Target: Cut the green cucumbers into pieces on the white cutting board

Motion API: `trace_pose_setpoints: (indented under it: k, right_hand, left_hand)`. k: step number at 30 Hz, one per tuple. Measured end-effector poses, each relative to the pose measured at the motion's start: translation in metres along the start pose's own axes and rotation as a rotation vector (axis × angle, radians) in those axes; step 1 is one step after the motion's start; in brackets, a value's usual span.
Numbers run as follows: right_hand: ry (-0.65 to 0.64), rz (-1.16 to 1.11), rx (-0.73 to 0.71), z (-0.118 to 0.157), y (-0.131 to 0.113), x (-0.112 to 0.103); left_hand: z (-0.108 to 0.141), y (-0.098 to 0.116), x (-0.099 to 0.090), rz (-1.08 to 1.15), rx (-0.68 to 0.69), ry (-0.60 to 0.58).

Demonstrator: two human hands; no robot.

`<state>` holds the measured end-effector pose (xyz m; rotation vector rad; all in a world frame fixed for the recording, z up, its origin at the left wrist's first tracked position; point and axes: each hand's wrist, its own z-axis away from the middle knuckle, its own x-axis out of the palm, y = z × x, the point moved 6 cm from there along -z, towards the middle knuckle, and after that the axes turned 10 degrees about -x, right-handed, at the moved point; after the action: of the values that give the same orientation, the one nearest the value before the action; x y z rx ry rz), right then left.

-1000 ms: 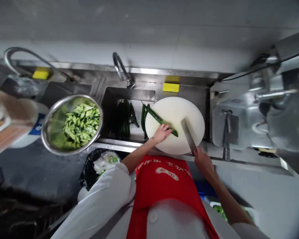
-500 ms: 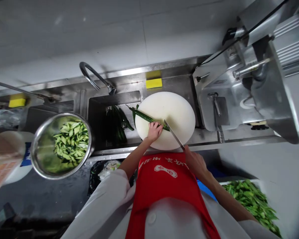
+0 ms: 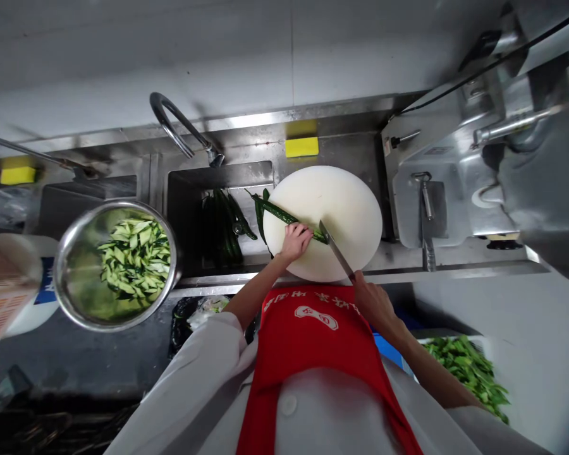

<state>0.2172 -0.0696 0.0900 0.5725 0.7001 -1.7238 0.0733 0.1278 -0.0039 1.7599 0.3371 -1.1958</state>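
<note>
The long, dark-green, bumpy cucumber (image 3: 281, 214) lies slantwise on the round white cutting board (image 3: 355, 202), its narrow end overhanging the rectangular steel sink (image 3: 246, 172). The person's left hand (image 3: 296, 241) has its grip curled over the cucumber near its lower end; how firmly it presses cannot be told. The right hand (image 3: 372, 303) has its grip wrapped around the handle of a broad steel knife (image 3: 337, 251), whose blade tip is at the cucumber's lower end.

The work looks partway along: a heap of pale-green, dark-edged cut pieces (image 3: 135, 258) sits in the wide, shiny metal bowl (image 3: 81, 287), while uncut dark-green cucumbers (image 3: 221, 221) lie in the sink. The one on the board remains mostly whole.
</note>
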Motion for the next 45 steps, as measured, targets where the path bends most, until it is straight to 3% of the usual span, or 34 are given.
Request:
trace_pose_setpoints:
  k: [4,8,12,15,17,22,27,32,38,42,45]
  right_hand:
    - [-0.023,-0.010,-0.030,0.007,-0.013,-0.006]
    - [-0.019,-0.024,-0.022,-0.009,-0.025,-0.005]
    - [-0.010,-0.070,-0.043,-0.031,-0.024,0.001]
    - [0.008,-0.110,-0.038,-0.035,-0.006,0.004]
    - [0.034,-0.118,-0.026,-0.031,0.009,0.003]
    - [0.033,-0.067,0.012,-0.013,0.029,0.003]
    - [0.028,-0.054,-0.014,0.003,0.007,-0.001]
    - [0.000,-0.061,-0.050,0.008,-0.024,-0.008]
    - [-0.002,-0.092,-0.040,-0.021,-0.049,-0.004]
    - [0.004,-0.137,-0.023,-0.048,-0.048,0.001]
    - [0.008,-0.179,-0.009,-0.050,-0.026,0.001]
  left_hand:
    - [-0.001,0.001,0.005,0.018,-0.001,-0.018]
    - [0.000,0.002,0.004,0.007,0.004,-0.025]
    - [-0.006,-0.017,-0.017,-0.029,0.037,-0.047]
    - [-0.012,-0.032,-0.033,-0.060,0.044,-0.057]
    - [-0.012,-0.027,-0.032,-0.076,0.072,-0.082]
    - [-0.002,0.006,-0.003,-0.034,0.066,-0.084]
    - [-0.003,-0.002,-0.009,0.027,-0.041,0.027]
    - [-0.008,-0.014,-0.017,-0.030,0.007,-0.037]
    - [-0.007,-0.011,-0.016,-0.049,0.056,-0.051]
    - [-0.015,-0.030,-0.032,-0.046,0.099,-0.095]
    - [-0.025,-0.047,-0.044,-0.070,0.086,-0.118]
